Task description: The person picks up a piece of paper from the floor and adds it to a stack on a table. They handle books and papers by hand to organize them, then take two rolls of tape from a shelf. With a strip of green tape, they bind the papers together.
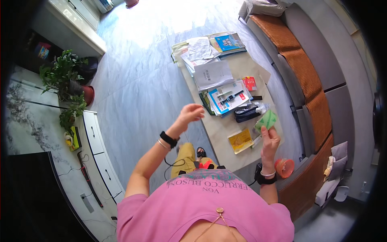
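Observation:
My right hand (pixel 270 144) pinches a thin green packet (pixel 267 120) with printed marks between thumb and fingers, over the right side of the pale stone-topped table (pixel 239 163). Off the table's left edge, my left hand (pixel 191 114) hangs in the air with loosely bent fingers and nothing visible in it. A yellow printed packet (pixel 241 141) lies flat near the right hand. Beyond it are a dark zipped pencil case (pixel 246 113) and crumpled clear plastic (pixel 263 107). A watch with a blue strap (pixel 232 97) rests on a stack of booklets (pixel 216 101).
Farther along the table lie a grey-white booklet (pixel 213 75), creased papers (pixel 199 48), a blue book (pixel 229 42) and a red packet (pixel 249 83). A grey sofa (pixel 314 45) with orange covers runs along the right. An orange bin (pixel 284 168) stands beside my right wrist.

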Motion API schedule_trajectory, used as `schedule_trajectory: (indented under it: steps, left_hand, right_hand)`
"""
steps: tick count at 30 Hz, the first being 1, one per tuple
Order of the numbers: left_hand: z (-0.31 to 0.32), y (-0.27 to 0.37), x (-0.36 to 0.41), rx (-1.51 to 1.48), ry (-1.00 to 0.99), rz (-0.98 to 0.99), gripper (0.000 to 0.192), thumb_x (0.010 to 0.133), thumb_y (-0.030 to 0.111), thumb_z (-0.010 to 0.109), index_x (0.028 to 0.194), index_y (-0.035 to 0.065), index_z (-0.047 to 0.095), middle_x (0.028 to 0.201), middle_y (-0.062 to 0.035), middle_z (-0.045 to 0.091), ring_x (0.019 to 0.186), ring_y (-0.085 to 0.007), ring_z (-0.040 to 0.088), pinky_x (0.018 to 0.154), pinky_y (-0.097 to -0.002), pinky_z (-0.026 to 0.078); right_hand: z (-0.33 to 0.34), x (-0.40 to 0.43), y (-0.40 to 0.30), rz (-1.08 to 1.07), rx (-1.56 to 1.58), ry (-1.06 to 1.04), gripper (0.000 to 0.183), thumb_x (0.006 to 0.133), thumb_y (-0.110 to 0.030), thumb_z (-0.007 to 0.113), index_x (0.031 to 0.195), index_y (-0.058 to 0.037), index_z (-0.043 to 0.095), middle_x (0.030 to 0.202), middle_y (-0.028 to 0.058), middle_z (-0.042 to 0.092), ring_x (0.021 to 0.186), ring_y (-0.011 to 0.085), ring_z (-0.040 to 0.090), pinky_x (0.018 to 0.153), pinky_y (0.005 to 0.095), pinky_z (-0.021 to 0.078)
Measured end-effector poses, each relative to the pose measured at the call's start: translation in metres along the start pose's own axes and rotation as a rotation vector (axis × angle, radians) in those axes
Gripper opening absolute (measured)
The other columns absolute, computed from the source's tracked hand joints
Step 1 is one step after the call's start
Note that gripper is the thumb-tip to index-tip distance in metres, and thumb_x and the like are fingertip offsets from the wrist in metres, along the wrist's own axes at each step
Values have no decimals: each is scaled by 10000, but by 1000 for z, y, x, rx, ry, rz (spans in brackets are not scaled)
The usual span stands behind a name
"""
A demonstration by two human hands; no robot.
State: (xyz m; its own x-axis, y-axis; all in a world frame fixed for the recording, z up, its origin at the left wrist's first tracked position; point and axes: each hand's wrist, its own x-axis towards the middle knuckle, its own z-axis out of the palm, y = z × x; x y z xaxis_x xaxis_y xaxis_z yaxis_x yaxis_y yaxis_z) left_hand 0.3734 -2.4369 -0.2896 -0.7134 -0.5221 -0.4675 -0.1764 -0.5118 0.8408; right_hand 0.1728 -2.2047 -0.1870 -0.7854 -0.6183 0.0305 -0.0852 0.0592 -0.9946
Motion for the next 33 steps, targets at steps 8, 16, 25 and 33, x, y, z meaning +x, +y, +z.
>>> schedule_trajectory:
  steps: [8, 16, 25, 33]
  left_hand:
    - [-162, 28, 257, -212, 251, -180, 267, 823, 186, 646, 1024, 31, 561, 902, -65, 623, 807, -164, 625, 673, -288, 502]
    - [-237, -16, 500, 207, 581, -317, 319, 739, 77, 685, 1025, -12, 575, 802, -69, 614, 630, -161, 602, 482, -262, 466]
    - [-280, -78, 617, 365, 804, -269, 363, 681, 300, 725, 884, 5, 666, 843, -159, 664, 773, -258, 644, 711, -355, 504]
    - [-249, -57, 624, 488, 987, -308, 301, 662, 300, 747, 796, 44, 660, 773, -95, 663, 718, -212, 629, 711, -340, 491]
  right_hand:
    - [123, 139, 5, -76, -147, -19, 160, 854, -139, 605, 867, 21, 613, 747, -21, 530, 671, 53, 413, 601, 204, 329]
    - [217, 231, 49, 229, -303, 143, 153, 832, -116, 602, 887, 23, 634, 766, 8, 558, 679, 77, 462, 598, 221, 356]
    - [262, 284, 65, 401, -433, 254, 165, 817, -101, 597, 903, 26, 657, 865, 54, 596, 747, 108, 522, 653, 231, 394]
    - [264, 289, 68, 449, -461, 388, 159, 810, -69, 589, 906, 45, 645, 892, 72, 608, 771, 134, 541, 678, 248, 408]
